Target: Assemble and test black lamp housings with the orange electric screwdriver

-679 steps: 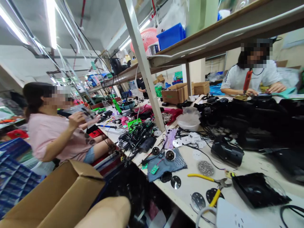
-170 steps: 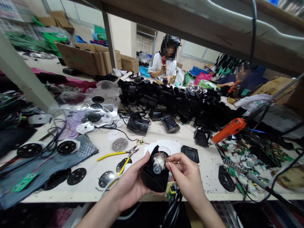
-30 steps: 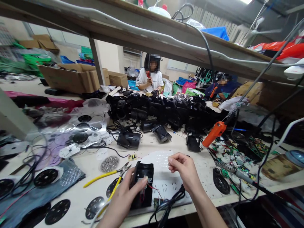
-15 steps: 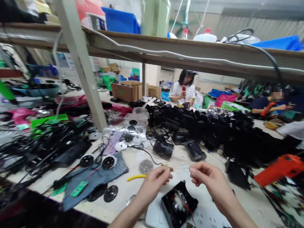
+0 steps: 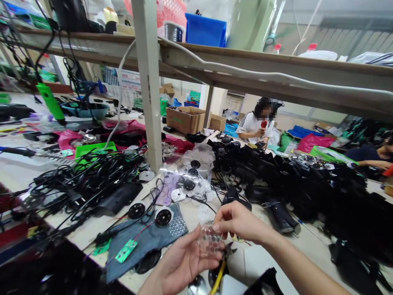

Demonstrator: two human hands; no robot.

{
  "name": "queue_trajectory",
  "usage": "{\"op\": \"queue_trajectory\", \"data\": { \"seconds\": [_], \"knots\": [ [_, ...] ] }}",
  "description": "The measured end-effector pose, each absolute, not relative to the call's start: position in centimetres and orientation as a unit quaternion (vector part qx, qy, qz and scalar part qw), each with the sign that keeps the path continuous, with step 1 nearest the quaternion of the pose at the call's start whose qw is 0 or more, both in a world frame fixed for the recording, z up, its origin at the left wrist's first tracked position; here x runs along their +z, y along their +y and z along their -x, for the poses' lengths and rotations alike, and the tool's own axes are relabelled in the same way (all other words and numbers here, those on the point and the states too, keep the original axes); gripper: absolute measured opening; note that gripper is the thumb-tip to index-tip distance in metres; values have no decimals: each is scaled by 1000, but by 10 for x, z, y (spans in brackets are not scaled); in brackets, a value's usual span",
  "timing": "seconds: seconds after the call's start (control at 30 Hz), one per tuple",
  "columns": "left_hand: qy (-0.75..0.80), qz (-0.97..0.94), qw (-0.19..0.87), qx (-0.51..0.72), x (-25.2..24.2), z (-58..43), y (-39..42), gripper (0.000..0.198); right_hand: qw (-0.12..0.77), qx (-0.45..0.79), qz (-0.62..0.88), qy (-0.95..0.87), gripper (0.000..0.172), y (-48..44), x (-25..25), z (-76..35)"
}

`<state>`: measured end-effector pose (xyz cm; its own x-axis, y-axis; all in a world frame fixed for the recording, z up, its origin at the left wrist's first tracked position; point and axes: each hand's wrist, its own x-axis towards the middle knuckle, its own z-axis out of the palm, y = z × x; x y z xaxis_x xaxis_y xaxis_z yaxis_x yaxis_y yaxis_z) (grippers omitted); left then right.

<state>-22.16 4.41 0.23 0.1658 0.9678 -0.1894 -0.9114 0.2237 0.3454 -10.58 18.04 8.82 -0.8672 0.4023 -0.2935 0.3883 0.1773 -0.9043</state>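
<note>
My left hand [image 5: 181, 264] is palm up near the bench's front edge, its fingers cradling a small clear round disc [image 5: 209, 242] covered in dots. From the right, my right hand [image 5: 239, 223] reaches in and pinches the disc's upper edge with thumb and forefinger. Yellow-handled pliers [image 5: 219, 277] lie on the bench just beneath the hands. A black housing [image 5: 264, 282] shows at the bottom edge, partly cut off.
A white post [image 5: 149, 82] rises from the bench, with a tangle of black cables [image 5: 76, 180] to its left. A grey cloth [image 5: 144, 241] carries a green circuit board [image 5: 126, 250] and black discs [image 5: 163, 217]. Black housings [image 5: 307, 184] are heaped at right. A person in white [image 5: 254, 125] sits opposite.
The view has swung left. Half a second ago both hands were pinched apart above the black housing; now they meet on the clear dotted disc, and the housing lies at the bottom edge.
</note>
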Motion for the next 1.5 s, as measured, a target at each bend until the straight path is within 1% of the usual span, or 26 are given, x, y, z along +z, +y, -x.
{"op": "queue_trajectory", "data": {
  "seconds": [0.07,0.13,0.2,0.27,0.33,0.43,0.6,0.67,0.77,0.87,0.97,1.03,1.1,1.17,1.27,1.37,1.43,1.5],
  "knots": [
    [164,-74,761,624,-2,227,40,41,-36,547,231,-804,16,188,89,116],
    [151,-69,757,632,-7,231,37,39,-56,452,230,-860,14,205,88,129],
    [141,-61,750,643,-10,233,36,37,-26,343,273,-899,11,229,84,145],
    [130,-52,743,654,-12,235,36,34,10,256,339,-905,15,255,76,164],
    [120,-45,736,665,-12,236,36,33,-2,212,377,-901,15,278,65,183],
    [122,-40,729,673,-11,238,37,35,-20,206,361,-909,15,297,50,208],
    [144,-10,734,664,-11,240,39,41,-9,199,327,-924,21,291,36,230],
    [148,15,737,660,-9,240,41,43,0,178,338,-924,17,284,38,233],
    [156,52,732,661,-4,239,43,48,27,140,359,-922,8,277,52,227],
    [162,71,716,675,2,237,44,53,54,109,391,-912,3,277,79,206],
    [161,85,710,681,2,236,46,55,102,87,403,-905,10,267,107,170],
    [155,92,713,677,2,233,49,54,141,87,359,-919,14,246,119,141],
    [150,95,716,675,3,228,52,46,160,103,301,-934,17,214,123,117],
    [149,103,707,683,6,220,55,34,194,156,191,-949,18,180,118,100],
    [162,131,696,688,14,205,57,26,206,210,108,-950,15,144,103,89],
    [151,122,708,679,18,193,55,17,271,226,88,-932,14,139,90,84],
    [132,84,725,671,18,188,54,22,322,220,93,-916,20,145,87,81],
    [118,58,735,665,17,185,52,25,339,214,89,-912,23,148,86,76]
  ]
}}
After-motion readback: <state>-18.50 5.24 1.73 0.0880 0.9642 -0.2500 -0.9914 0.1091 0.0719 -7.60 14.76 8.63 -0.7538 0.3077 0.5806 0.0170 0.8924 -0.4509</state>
